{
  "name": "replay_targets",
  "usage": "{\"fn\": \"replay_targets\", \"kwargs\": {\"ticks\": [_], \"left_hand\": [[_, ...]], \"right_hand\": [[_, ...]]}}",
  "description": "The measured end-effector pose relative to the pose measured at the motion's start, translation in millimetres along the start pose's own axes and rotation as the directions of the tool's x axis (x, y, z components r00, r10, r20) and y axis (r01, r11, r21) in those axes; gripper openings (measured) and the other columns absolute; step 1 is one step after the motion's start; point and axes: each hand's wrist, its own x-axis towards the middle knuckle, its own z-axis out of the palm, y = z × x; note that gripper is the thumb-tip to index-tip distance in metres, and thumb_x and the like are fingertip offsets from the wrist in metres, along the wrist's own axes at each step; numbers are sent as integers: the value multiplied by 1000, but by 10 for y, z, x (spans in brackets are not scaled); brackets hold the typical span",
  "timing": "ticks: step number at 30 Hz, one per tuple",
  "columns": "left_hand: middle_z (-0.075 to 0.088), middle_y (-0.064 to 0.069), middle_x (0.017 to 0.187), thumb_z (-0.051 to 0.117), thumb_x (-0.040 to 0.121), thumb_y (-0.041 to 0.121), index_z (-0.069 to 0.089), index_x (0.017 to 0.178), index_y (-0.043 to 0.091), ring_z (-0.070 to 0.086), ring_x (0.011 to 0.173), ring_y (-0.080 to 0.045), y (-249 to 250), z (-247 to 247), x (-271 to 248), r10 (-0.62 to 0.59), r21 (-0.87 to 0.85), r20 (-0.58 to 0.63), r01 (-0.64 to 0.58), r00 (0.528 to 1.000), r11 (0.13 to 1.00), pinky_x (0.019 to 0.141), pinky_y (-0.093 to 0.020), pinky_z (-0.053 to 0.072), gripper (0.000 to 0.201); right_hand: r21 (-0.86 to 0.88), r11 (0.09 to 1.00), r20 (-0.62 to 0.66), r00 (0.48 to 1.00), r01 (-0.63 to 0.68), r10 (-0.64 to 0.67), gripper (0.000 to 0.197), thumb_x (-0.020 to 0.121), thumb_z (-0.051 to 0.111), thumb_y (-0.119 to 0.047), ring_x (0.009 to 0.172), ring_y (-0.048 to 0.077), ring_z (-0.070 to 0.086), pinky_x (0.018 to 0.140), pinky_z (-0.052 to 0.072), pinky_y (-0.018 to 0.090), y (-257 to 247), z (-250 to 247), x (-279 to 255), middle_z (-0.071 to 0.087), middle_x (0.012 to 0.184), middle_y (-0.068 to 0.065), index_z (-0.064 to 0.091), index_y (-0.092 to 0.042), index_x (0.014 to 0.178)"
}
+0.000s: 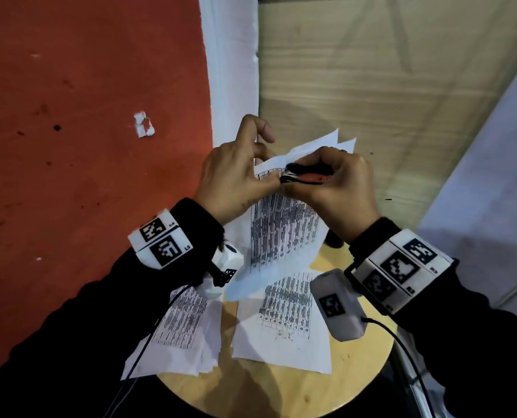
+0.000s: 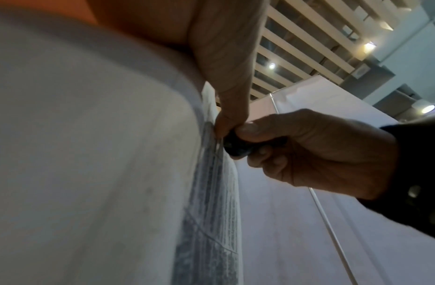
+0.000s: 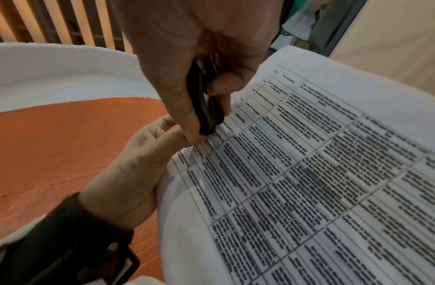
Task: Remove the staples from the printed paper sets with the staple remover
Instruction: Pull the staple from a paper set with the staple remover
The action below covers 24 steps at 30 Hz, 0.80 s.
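My right hand (image 1: 335, 188) squeezes the staple remover (image 1: 307, 174) on the paper set (image 1: 284, 230) corner.
My left hand (image 1: 236, 176) pinches beside it; next, I think, pull the staple out gently.

Staple: lying hidden where the staple remover (image 1: 307, 174) is meeting the held paper set (image 1: 284, 227).
Staple remover: mostly being covered by the right hand (image 1: 335, 194).
Printed text: blurring past reading.
Round table (image 1: 281, 390): being cut off at the bottom edge.

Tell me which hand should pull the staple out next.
Right. The right hand already grips the staple remover at the corner of the paper set; the left hand pinches that corner.
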Motion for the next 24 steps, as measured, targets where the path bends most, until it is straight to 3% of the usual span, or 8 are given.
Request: {"fn": "replay_targets", "kwargs": {"ticks": [4,7,14,16,18,19,21,24], "left_hand": [[56,19,73,58,68,34,39,104,23,51,59,2,-26,27,-5,40,126,-21,-37,999,991,66,-35,47,42],[63,11,82,61,71,26,43,105,16,45,53,12,-65,61,-2,54,184,-23,-49,998,982,60,-27,32,39],[68,5,85,57,71,27,29,99,29,41,46,-4,-93,92,10,118,298,-12,-109,993,948,58,-26,30,39],[65,6,79,58,72,24,27,98,27,50,50,-18,-134,73,18,147,358,-26,-129,989,925,55,-28,32,40],[60,9,79,59,71,23,28,98,28,62,64,-26,-190,26,11,104,349,-62,-76,993,934,56,-33,41,41],[60,10,80,58,70,24,29,99,28,65,70,-27,-216,10,19,73,315,-77,-46,994,948,59,-36,45,41],[59,11,79,58,69,24,36,104,24,64,72,-26,-247,1,32,53,280,-96,-24,994,960,63,-40,48,41],[59,10,79,64,70,21,44,108,13,63,73,-27,-327,10,62,11,271,-119,22,993,962,65,-40,48,43]], "right_hand": [[0,999,12,999,-33,33,27,60,86,-11,74,15,68,74,56,35,6,11,4,71,79,5,63,-23,69],[-104,994,-1,999,44,-44,23,61,85,-13,74,16,67,71,54,34,2,23,-7,69,79,5,68,-14,76],[-260,945,27,979,200,-200,22,61,82,-12,72,26,64,65,51,42,12,4,1,66,75,9,69,-6,78],[-255,953,17,986,163,-164,22,61,83,-13,70,20,64,66,51,34,-6,-36,10,64,72,5,69,-6,77],[-237,963,12,992,128,-128,23,60,84,-14,67,3,61,64,48,18,-34,-86,9,60,69,-5,69,-8,76],[-246,961,24,991,130,-129,24,60,84,-15,68,1,61,67,49,18,-33,-101,9,62,69,-6,69,-9,76],[-288,947,41,990,140,-134,23,60,83,-17,75,17,66,71,53,38,19,-80,-5,68,76,4,69,-10,77],[-330,937,24,994,111,-109,24,62,82,-18,79,28,65,72,51,45,210,-45,22,68,82,9,70,-10,80]]}}
